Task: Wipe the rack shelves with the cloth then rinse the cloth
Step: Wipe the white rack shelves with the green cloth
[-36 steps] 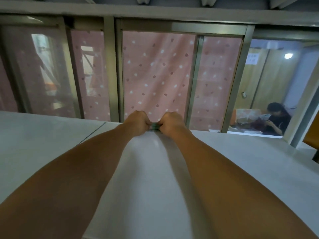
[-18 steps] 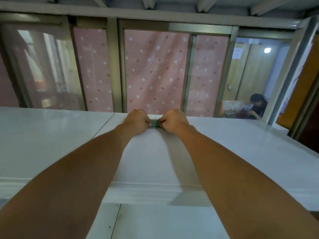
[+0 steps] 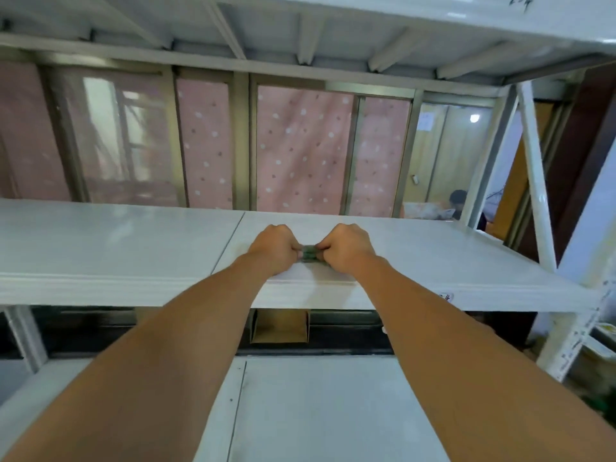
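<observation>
A small green cloth (image 3: 309, 253) is pressed on the white middle shelf (image 3: 116, 241) of the rack, close to the shelf's front edge. My left hand (image 3: 275, 246) grips the cloth's left end and my right hand (image 3: 345, 245) grips its right end, fists side by side. Only a narrow strip of cloth shows between the fists. Both forearms reach forward from the bottom of the view. A lower white shelf (image 3: 316, 411) lies below my arms, and the underside of an upper shelf (image 3: 300, 31) spans the top.
White rack posts (image 3: 536, 175) stand at the right. Windows with pink dotted curtains (image 3: 300, 148) are behind the rack. A cardboard box (image 3: 279, 326) sits under the middle shelf. A person (image 3: 458, 203) sits in the far room at the right.
Both hands with the cloth have slid from the back of the shelf toward its front edge. The view has pulled back, so the lower and upper shelves now show.
</observation>
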Demonstrator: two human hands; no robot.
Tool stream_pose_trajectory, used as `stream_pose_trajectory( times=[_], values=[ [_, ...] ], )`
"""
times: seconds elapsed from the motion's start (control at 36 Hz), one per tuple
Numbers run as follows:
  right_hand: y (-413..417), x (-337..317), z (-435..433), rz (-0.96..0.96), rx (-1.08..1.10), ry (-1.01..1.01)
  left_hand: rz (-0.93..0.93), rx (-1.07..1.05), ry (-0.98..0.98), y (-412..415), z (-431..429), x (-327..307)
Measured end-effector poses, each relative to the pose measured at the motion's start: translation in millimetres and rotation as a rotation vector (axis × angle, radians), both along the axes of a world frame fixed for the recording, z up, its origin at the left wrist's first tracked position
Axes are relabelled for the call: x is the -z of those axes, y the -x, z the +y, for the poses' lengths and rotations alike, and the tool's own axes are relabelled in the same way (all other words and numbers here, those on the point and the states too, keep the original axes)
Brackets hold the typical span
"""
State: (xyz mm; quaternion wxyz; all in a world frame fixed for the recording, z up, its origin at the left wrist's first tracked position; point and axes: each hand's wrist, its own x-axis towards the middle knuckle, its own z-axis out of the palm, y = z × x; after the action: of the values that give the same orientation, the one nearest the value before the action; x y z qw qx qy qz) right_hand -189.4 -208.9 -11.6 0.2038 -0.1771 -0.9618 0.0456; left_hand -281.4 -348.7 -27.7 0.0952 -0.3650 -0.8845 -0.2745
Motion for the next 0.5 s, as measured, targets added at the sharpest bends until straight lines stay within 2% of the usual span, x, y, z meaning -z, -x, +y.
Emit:
stream_pose_trajectory(
  times=[0.25,0.5],
  values=[
    [-31.3,-2.4,-51.8,-0.026,0.036,0.028,-0.010,-0.019,0.048,-37.2,-46.0,-3.7],
    [-19.7,-12.6,-78.1,-0.097,0.073,0.110,-0.014,0.012,0.086,-36.2,-82.8,-7.4]
  ],
)
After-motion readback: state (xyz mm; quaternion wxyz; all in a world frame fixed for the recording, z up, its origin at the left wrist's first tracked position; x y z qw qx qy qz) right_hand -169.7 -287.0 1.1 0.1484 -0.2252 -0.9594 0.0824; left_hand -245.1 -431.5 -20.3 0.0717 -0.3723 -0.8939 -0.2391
